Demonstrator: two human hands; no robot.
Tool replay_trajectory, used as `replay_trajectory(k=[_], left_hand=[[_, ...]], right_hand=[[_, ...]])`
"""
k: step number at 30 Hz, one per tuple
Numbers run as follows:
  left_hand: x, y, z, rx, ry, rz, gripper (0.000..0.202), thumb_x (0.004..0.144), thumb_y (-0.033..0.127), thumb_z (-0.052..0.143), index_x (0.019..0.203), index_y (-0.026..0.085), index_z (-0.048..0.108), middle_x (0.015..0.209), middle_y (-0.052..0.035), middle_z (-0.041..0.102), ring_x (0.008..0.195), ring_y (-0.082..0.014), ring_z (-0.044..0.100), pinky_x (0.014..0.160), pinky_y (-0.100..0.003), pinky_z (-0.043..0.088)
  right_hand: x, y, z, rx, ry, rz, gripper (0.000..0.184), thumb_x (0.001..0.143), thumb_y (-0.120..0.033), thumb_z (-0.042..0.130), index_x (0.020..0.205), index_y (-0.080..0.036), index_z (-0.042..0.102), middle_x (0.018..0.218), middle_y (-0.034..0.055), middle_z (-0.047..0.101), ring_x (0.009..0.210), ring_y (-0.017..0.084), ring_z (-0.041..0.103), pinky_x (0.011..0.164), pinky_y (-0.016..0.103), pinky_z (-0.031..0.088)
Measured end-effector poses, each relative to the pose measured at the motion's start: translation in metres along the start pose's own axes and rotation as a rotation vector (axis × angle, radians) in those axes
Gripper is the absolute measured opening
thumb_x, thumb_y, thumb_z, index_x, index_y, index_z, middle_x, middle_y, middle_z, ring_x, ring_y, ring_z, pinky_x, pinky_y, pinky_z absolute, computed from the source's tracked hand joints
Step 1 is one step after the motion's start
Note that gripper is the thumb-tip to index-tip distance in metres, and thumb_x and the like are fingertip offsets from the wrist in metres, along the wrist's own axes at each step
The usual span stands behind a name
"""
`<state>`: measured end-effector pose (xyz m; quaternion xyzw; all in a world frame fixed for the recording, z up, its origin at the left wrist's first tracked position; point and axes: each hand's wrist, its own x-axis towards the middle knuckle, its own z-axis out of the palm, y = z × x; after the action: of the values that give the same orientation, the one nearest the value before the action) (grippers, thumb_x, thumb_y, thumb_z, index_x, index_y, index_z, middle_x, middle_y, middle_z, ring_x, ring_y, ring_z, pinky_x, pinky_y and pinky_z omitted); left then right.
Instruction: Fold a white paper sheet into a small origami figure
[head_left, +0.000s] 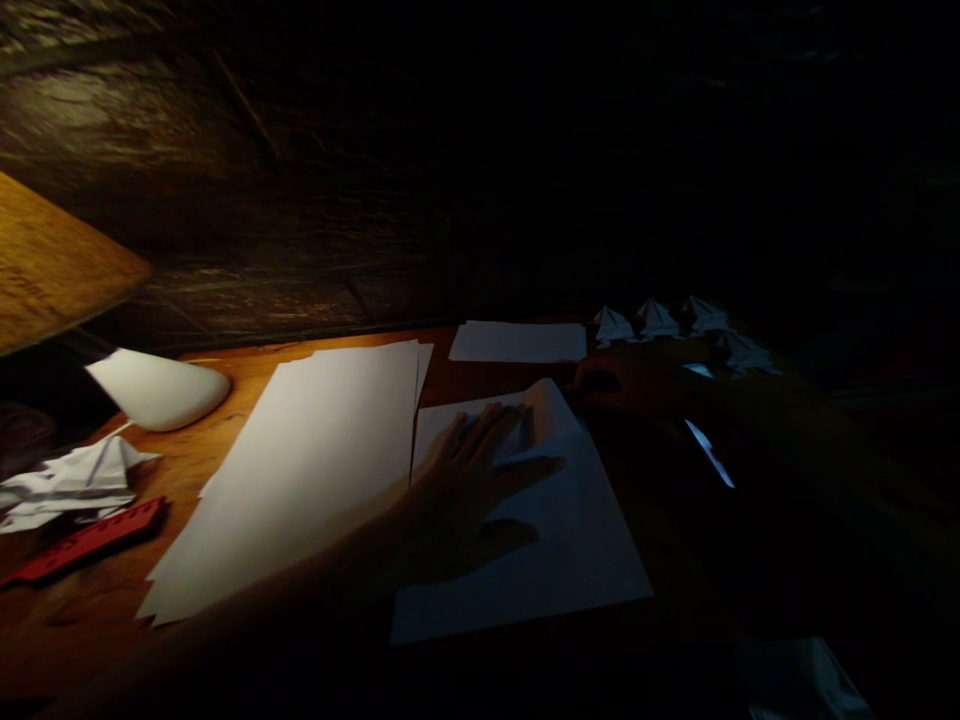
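My left hand (480, 490) lies with spread fingers on a white sheet of paper (525, 580), pressing it flat against the wooden table. Near its far right corner the sheet bends up into a raised flap (553, 410). Beside that flap, in deep shadow, is my right hand (619, 383), its fingers curled and drawn together. Too little light falls there to tell what is between them. A stack of white paper (322, 450) lies left of the sheet, partly under my left forearm's shadow.
Several folded paper shapes (660, 318) stand at the far right, near another flat stack of paper (517, 342). On the left are a lamp with a yellowish shade (60, 260) and white base (161, 390), crumpled folded paper (79, 480) and a red object (90, 540). A brick wall rises behind.
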<state>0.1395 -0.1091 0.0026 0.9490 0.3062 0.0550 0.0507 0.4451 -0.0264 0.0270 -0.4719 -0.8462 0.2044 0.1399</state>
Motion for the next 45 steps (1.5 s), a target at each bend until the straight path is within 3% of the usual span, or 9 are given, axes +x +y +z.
replay_trajectory(k=[6,12,18,26,39,45], left_hand=[[0.001,-0.001,0.004,-0.011,-0.019,-0.013,0.103,0.095,0.061,0.061,0.167,0.024,-0.003,0.174,-0.0138,0.012,0.16,-0.0424,0.011,0.124,-0.072,0.019],[0.0,-0.003,0.008,-0.053,0.008,-0.045,0.115,0.093,0.067,0.06,0.165,0.016,-0.014,0.172,-0.0221,0.017,0.16,-0.0389,0.015,0.127,-0.066,0.019],[0.002,0.0,0.0,-0.018,-0.049,-0.018,0.098,0.096,0.064,0.058,0.166,0.031,-0.001,0.175,-0.0101,0.014,0.159,-0.0423,0.013,0.123,-0.073,0.019],[0.001,0.001,-0.001,0.008,-0.068,-0.011,0.087,0.096,0.062,0.058,0.164,0.024,0.02,0.175,-0.0115,0.013,0.16,-0.0433,0.009,0.124,-0.073,0.019],[0.001,0.002,-0.002,-0.011,-0.083,-0.014,0.087,0.097,0.063,0.057,0.165,0.027,0.017,0.175,-0.0115,0.014,0.16,-0.0429,0.011,0.124,-0.073,0.02],[0.0,0.001,0.002,-0.003,-0.054,-0.002,0.087,0.097,0.062,0.056,0.165,0.025,0.016,0.175,-0.0114,0.013,0.16,-0.042,0.009,0.125,-0.072,0.016]], right_hand=[[0.002,0.005,0.0,0.041,-0.029,-0.034,0.013,0.083,-0.029,0.073,0.093,-0.022,0.076,0.096,0.0051,0.078,0.09,0.024,0.07,0.081,0.034,0.047],[0.002,0.007,-0.002,0.054,-0.082,-0.028,0.018,0.083,-0.039,0.074,0.092,-0.022,0.075,0.096,0.006,0.077,0.088,0.025,0.07,0.076,0.034,0.047],[0.003,0.011,0.001,0.012,-0.055,-0.045,0.01,0.08,-0.026,0.073,0.089,-0.023,0.075,0.096,0.0055,0.078,0.091,0.025,0.07,0.079,0.034,0.047],[0.004,0.004,0.004,-0.038,-0.021,-0.083,0.007,0.08,-0.021,0.066,0.086,-0.02,0.07,0.093,0.0062,0.076,0.087,0.024,0.068,0.079,0.034,0.046],[0.008,-0.006,0.015,-0.081,0.046,0.013,0.019,0.081,-0.016,0.061,0.095,-0.019,0.073,0.102,0.0107,0.077,0.093,0.027,0.069,0.081,0.035,0.047],[0.009,-0.013,0.01,-0.088,0.019,0.077,0.017,0.083,-0.015,0.059,0.091,-0.019,0.073,0.091,0.0085,0.077,0.081,0.023,0.068,0.071,0.032,0.044]])
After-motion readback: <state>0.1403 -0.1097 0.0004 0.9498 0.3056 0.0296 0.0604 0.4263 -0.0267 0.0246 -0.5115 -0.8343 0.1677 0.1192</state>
